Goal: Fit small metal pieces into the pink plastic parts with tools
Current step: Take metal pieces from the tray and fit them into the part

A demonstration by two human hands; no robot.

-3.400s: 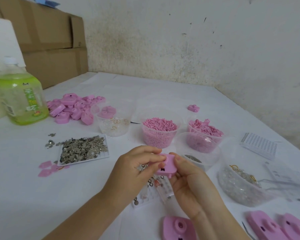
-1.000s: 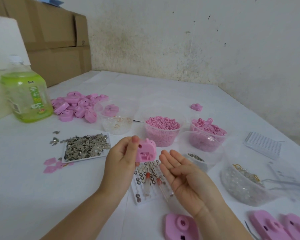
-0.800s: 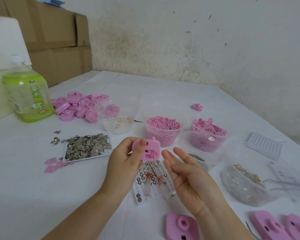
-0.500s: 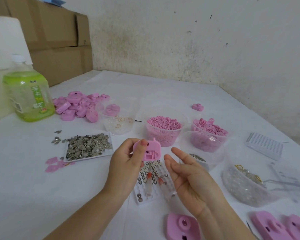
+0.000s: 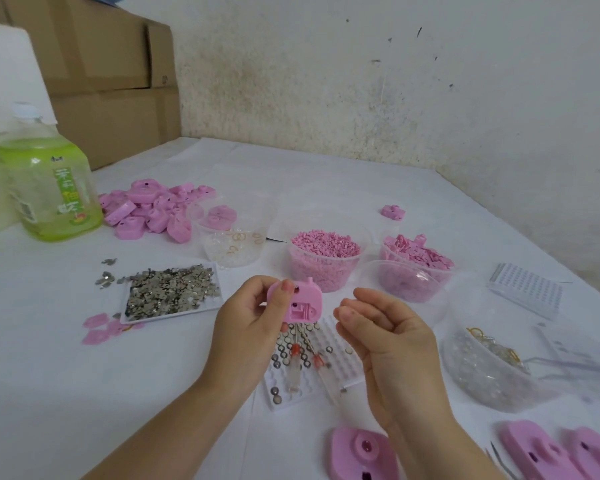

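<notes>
Pink plastic part (image 5: 303, 303) is pinched in the left hand (image 5: 253, 323), cavity side facing me. Right hand (image 5: 385, 337) sits just beside it, loosely curled, empty. Looks like the checking step. Next, I'd guess, it needs a tool (image 5: 294, 370) from right below the grip, then metal pieces (image 5: 172, 296).

Left hand (image 5: 248, 323) pinches a pink plastic part (image 5: 300, 301) above the pegged white tray (image 5: 340, 362); right hand (image 5: 383, 327) hovers beside it, loosely curled.

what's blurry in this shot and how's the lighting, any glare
Head view: soft, even light with only faint shadows on the table; the pink part in the left hand is fairly sharp; the clear bowl and the things at the right edge are smeared by blur; no strong glare.
</notes>
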